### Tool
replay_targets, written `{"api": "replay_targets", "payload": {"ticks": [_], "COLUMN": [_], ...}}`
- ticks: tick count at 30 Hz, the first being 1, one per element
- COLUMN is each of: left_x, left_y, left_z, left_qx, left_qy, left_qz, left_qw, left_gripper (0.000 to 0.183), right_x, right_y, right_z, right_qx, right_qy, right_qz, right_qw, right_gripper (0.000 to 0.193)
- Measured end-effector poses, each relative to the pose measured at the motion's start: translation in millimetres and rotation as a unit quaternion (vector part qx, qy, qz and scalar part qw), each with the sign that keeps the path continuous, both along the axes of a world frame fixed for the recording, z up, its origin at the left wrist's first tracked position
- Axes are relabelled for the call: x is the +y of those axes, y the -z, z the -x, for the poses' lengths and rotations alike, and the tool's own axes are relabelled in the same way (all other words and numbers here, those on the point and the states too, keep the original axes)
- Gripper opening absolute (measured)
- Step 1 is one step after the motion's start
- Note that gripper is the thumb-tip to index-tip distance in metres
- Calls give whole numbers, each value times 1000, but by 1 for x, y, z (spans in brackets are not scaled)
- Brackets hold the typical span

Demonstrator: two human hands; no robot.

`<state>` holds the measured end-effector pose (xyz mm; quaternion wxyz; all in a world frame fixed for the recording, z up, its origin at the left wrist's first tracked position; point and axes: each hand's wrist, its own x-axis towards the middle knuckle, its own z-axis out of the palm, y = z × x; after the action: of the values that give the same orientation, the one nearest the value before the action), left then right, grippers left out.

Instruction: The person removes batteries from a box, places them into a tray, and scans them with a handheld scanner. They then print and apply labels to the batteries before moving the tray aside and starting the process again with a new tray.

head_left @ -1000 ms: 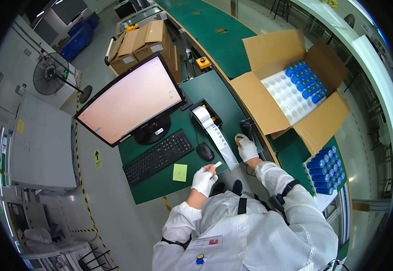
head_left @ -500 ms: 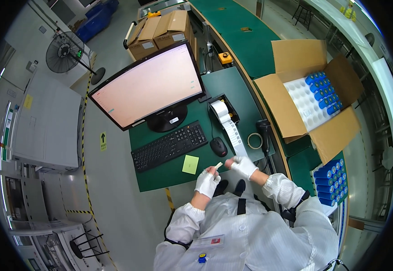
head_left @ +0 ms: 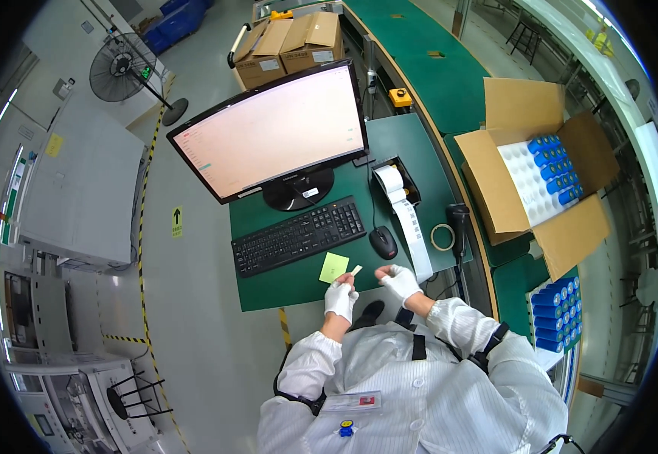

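On the smooth green worktop point(head_left: 268, 293), a black plastic keyboard point(head_left: 299, 236) lies left of a square yellow-green note point(head_left: 333, 266), its writing too small to read. The left hand point(head_left: 341, 293), in a white glove with bare fingertips, pinches a small pale strip point(head_left: 356, 270) beside the note. Rightward, the gloved right hand point(head_left: 399, 283) has curled fingers; whether they grip anything, I cannot tell. A white label ribbon point(head_left: 414, 240) bears dark printed blocks; beyond sit a tan tape ring point(head_left: 432, 237) and corrugated carton point(head_left: 493, 181).
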<state>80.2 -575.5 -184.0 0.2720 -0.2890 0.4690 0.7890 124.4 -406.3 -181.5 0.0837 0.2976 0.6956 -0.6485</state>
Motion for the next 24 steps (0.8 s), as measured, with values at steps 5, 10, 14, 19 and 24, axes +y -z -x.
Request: {"api": "replay_targets", "payload": {"ticks": [5,10,14,19,24], "left_x": [10,13,-15,-16,1], "left_y": [-2,10,62,45,36], "left_z": [-3,-3,11,38,46], "left_qx": [0,-11,260,179,150], "left_qy": [71,110,157,263,323], "left_qz": [-40,-71,539,690,665], "left_qw": [997,991,786,650,656], "left_gripper": [14,21,39,69,77], "right_x": [-11,-3,22,45,54], "right_y": [-12,1,3,4,6], "right_z": [15,2,-1,-26,-40], "right_qx": [-14,55,74,93,71], "right_qy": [79,115,154,125,118], "right_qz": [156,20,-24,-59,-84], "right_qw": [984,992,985,986,987], "right_gripper": [16,5,9,12,10]}}
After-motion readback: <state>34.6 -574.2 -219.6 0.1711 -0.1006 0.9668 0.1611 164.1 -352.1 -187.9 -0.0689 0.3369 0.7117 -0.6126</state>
